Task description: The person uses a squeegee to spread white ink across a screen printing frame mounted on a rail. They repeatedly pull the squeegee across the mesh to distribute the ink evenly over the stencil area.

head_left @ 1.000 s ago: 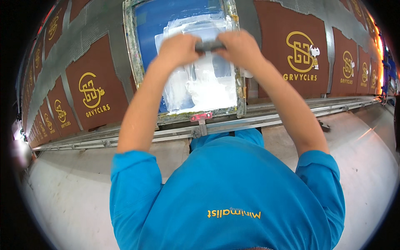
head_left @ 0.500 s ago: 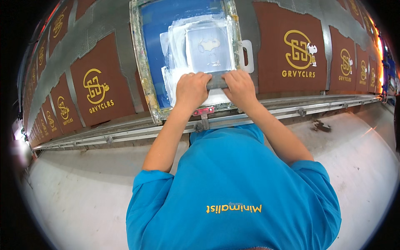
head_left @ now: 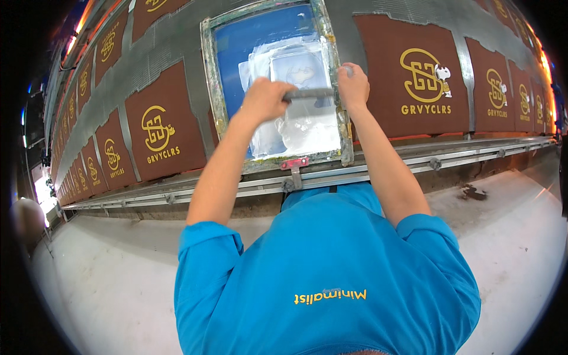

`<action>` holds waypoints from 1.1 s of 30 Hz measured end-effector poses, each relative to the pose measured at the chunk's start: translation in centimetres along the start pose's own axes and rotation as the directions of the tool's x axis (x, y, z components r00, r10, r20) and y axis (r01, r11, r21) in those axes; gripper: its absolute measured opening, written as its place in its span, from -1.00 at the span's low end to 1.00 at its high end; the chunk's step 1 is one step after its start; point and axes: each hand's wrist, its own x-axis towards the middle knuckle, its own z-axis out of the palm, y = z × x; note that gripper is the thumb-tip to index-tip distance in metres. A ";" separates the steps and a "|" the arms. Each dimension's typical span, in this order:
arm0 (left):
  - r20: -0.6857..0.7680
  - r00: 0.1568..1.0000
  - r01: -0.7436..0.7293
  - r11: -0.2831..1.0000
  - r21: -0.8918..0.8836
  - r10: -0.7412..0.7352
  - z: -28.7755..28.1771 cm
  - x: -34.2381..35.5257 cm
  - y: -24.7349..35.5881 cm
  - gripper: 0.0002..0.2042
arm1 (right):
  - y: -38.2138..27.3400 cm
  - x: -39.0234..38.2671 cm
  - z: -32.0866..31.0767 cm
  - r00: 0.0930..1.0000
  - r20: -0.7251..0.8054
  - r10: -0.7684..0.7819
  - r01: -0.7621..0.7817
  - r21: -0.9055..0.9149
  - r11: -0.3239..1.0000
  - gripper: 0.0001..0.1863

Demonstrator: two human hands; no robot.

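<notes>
In front of me a blue-meshed printing screen [head_left: 234, 44] in a paint-crusted frame lies over the row of brown panels. White ink [head_left: 313, 137] is pooled on the mesh's near half, below a paler rectangle with a faint cartoon-dog figure. My left hand [head_left: 267, 99], closed, grips the left end of a dark grey squeegee [head_left: 312, 93], which lies crosswise over the mesh. At the screen's right edge my right hand [head_left: 354, 87] is closed around the white handle [head_left: 347, 71], mostly hidden by the fingers.
Brown fabric panels with yellow prints [head_left: 408, 77] line the long grey table [head_left: 195, 100] on both sides. A metal rail [head_left: 408, 163] runs along its near edge, with a red-topped clamp [head_left: 294, 164] below the screen. A pale floor [head_left: 136, 260] lies nearer.
My right hand has left the squeegee and taken the handle at the screen's right edge. My left hand has moved slightly up with the squeegee, exposing the white ink on the near mesh.
</notes>
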 end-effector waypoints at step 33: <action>-0.221 0.959 0.132 0.971 -0.199 -0.175 -2.7 -35.7 -24.0 -0.50 | -16.7 -21.5 29.8 0.969 -0.042 -0.242 0.244 0.267 0.932 -0.64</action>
